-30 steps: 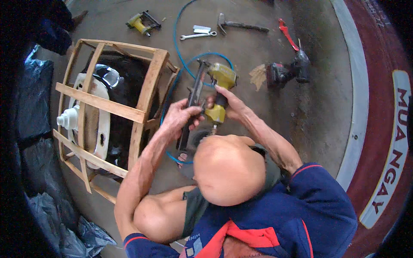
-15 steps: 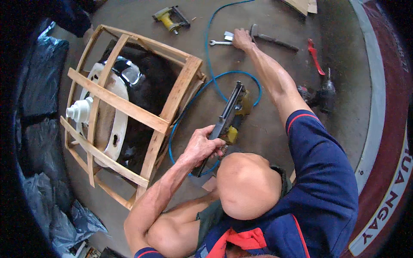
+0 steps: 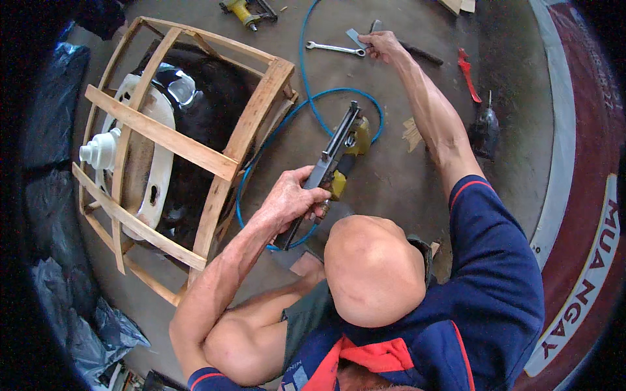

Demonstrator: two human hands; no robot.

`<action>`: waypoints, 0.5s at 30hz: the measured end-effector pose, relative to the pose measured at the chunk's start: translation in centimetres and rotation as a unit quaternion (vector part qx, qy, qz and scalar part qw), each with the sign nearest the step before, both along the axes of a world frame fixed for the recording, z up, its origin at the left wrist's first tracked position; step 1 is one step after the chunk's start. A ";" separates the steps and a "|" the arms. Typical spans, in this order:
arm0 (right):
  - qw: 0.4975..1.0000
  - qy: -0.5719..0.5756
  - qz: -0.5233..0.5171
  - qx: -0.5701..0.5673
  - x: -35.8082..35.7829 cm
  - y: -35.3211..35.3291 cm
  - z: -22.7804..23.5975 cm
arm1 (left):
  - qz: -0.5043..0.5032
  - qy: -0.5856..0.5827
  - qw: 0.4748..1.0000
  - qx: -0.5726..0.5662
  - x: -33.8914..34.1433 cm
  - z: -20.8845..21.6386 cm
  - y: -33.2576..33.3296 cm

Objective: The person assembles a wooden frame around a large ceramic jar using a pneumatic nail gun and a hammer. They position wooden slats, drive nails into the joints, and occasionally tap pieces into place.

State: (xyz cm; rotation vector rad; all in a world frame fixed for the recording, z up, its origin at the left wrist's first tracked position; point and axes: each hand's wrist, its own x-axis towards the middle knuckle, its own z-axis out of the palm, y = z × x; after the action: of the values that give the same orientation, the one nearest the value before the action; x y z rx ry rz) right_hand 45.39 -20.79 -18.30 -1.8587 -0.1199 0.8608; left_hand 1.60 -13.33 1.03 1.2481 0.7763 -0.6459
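- Far left: black plastic sheeting [image 3: 55,124], creased and shiny, lying along the floor.
- Next, a wooden crate [image 3: 163,138] of pale slats around a glossy black object [image 3: 195,124] with a white, slotted part on its left side. A stepped white fitting [image 3: 101,151] pokes out leftward between two slats.
- Top edge, past the crate: a yellow nail gun [image 3: 241,12], partly cut off, on the floor.
- Left hand [image 3: 293,202]: fingers wrapped round a yellow-and-black nail gun [image 3: 331,158], held tilted in front of the knee, long dark rail upward and to the right.
- Blue hose [image 3: 302,49] curling on the floor behind that tool.
- Combination wrench [image 3: 334,47], flat on the floor, just left of the right hand.
- Right hand [image 3: 381,45]: arm outstretched, pinching a small pale strip [image 3: 355,36] at the fingertips.
- Hammer [image 3: 420,53] beyond it, partly hidden by the hand.
- Rightward: red tool [image 3: 466,75], then dark drill [image 3: 485,130].
- Far right: maroon banner [image 3: 570,195].
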 end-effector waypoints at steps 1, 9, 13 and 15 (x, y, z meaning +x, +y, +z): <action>1.000 -0.006 0.025 0.010 -0.2 -0.8 0.4 | 0.004 -0.001 1.000 0.003 0.0 0.2 -0.1; 0.985 -0.049 0.094 -0.134 -4.3 -5.8 1.5 | -0.005 -0.010 1.000 0.020 -1.1 -1.2 -0.8; 0.995 -0.090 0.008 -0.033 -5.9 -7.9 2.9 | -0.039 -0.003 0.999 0.035 -1.2 -1.1 -0.8; 0.988 -0.126 0.021 0.089 -6.9 -8.2 5.1 | -0.032 -0.014 0.999 0.023 -1.2 -1.6 -0.8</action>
State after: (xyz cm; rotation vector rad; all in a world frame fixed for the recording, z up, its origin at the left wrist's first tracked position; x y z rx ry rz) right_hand 38.51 -28.96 -13.18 -1.7931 -0.3831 0.6184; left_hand 0.37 -14.15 -0.55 1.3256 0.7340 -0.6636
